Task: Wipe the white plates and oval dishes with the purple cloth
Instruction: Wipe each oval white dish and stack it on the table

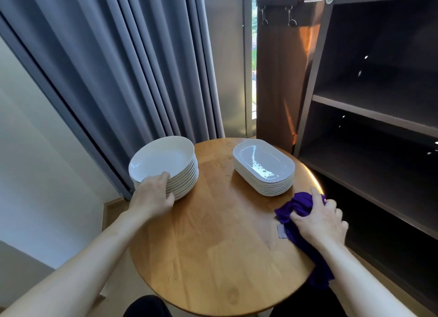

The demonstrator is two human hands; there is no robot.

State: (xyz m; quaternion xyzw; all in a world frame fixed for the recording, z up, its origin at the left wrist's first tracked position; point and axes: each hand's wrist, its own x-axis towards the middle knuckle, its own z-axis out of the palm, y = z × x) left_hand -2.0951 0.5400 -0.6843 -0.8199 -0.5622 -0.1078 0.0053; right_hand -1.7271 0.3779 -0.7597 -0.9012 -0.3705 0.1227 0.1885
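At the near rim of the top plate in the left-centre of the frame, the fingers (163, 175) of the left hand (154, 196) curl over the edge, the thumb pressed against the side of the stack lower down, so the hand grips the stack of round white plates (166, 165). The bare forearm runs from there to the lower left corner. At the right-centre, the right hand (320, 218) is closed on the purple cloth (301, 205), the index finger stretched out over the bunched fabric and the other fingers folded around it; the rest of the cloth trails under the wrist and hangs off the table edge at lower right, a small grey label showing beside it. Just above that hand sits a stack of white oval dishes (264, 166), the top one wet with droplets. Both stacks stand apart on the round wooden table (218, 245). Grey curtains (123, 63) fill the upper left, dark shelves (374, 108) the right.
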